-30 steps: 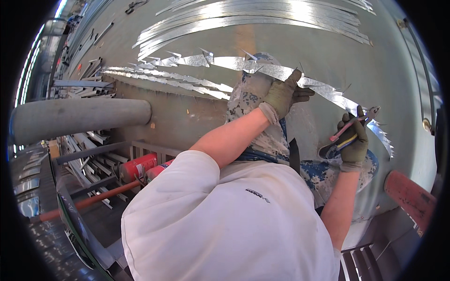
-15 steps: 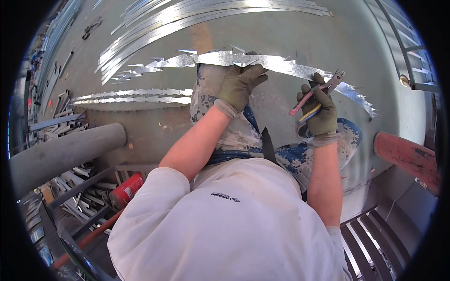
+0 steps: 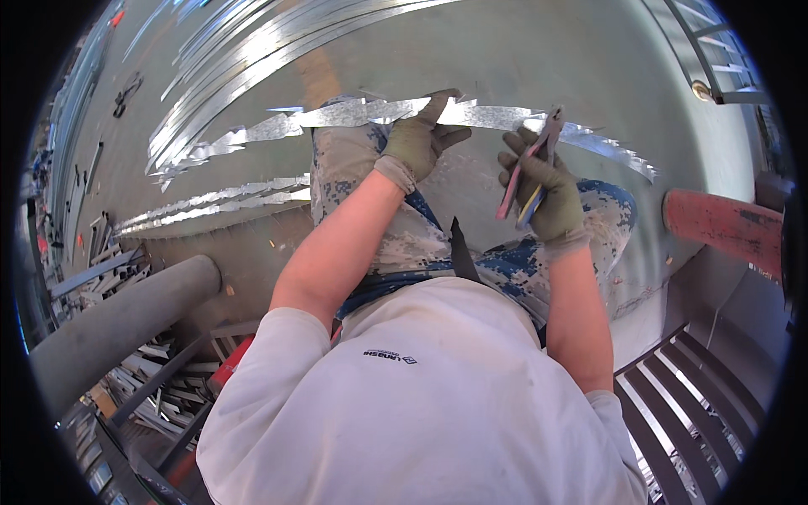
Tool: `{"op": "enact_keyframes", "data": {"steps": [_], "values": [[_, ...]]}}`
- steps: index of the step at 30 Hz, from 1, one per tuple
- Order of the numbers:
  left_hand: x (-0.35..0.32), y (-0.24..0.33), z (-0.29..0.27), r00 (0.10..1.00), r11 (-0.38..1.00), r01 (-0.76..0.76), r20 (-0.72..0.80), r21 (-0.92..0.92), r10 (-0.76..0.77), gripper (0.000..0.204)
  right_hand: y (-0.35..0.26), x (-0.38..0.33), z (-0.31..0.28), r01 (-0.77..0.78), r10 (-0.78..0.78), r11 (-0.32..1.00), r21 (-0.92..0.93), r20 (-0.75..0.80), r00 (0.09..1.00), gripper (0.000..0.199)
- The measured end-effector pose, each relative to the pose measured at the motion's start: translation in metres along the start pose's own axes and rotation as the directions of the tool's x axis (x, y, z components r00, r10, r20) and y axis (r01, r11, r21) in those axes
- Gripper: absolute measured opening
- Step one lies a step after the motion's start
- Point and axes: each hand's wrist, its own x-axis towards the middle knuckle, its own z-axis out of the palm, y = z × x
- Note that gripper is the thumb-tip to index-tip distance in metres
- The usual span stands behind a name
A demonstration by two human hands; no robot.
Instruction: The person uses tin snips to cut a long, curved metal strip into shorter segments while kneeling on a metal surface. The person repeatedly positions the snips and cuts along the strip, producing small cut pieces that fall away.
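Workshop floor [image 3: 581,76], grey-green, marked with a tan band [image 3: 318,74] and bent at the rim by the lens. Principal item: one metal strip [image 3: 492,116], bright, narrow, with jagged edges and pointed slivers, running crosswise in front of the seated person, its left part over the raised knee. Left hand [image 3: 415,147], in an olive glove, set on the middle of this strip; one finger laid across the metal, another digit stretched out below it, the hand about half open; whether it grips the strip cannot be told. Right hand [image 3: 551,198], likewise gloved, fingers partly curled about a plier-like tool [image 3: 550,139], one handle reddish, the other yellow and blue, handles apart; tool head up, overlapping the strip in this view, contact uncertain. Beneath: camouflage trousers [image 3: 345,164], blue and tan, and a black strap end [image 3: 459,252]. Left of the knee: two jagged strips [image 3: 223,200], side by side. Beyond: a batch of long plain strips [image 3: 261,50], laid roughly parallel. Left: a thick grey tube [image 3: 126,332]; below it, a heap of metal offcuts [image 3: 164,396], a red cylinder [image 3: 230,365] beside it, partly hidden. Right: a worn red post [image 3: 724,229]; lower right, dark slats [image 3: 690,412]
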Motion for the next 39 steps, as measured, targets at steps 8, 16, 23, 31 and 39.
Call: {"op": "enact_keyframes", "data": {"steps": [8, 16, 23, 31, 39], "values": [[0.011, -0.008, 0.001, 0.997, 0.995, 0.076, 0.010, 0.058, -0.077, 0.038, 0.006, -0.059, 0.037, -0.174, 0.168, 0.984, 0.039, 0.120, 0.978, 0.068], [0.015, -0.006, 0.009, 0.988, 0.994, 0.102, 0.119, -0.042, -0.096, 0.044, 0.043, -0.054, 0.037, -0.287, 0.286, 0.938, -0.197, -0.031, 0.958, 0.070], [0.020, -0.011, 0.006, 0.987, 0.997, 0.077, 0.143, 0.018, -0.079, 0.052, 0.052, -0.049, 0.032, -0.289, 0.274, 0.871, -0.398, -0.097, 0.957, 0.070], [0.015, -0.009, 0.013, 0.989, 0.996, 0.062, 0.129, 0.062, -0.069, 0.054, 0.062, -0.030, 0.022, -0.169, 0.136, 0.624, -0.763, -0.107, 0.985, 0.076], [0.017, -0.010, 0.009, 0.985, 0.995, 0.098, 0.140, 0.022, -0.100, 0.048, 0.058, -0.029, 0.028, -0.195, 0.145, 0.674, -0.713, -0.131, 0.981, 0.078]]}}
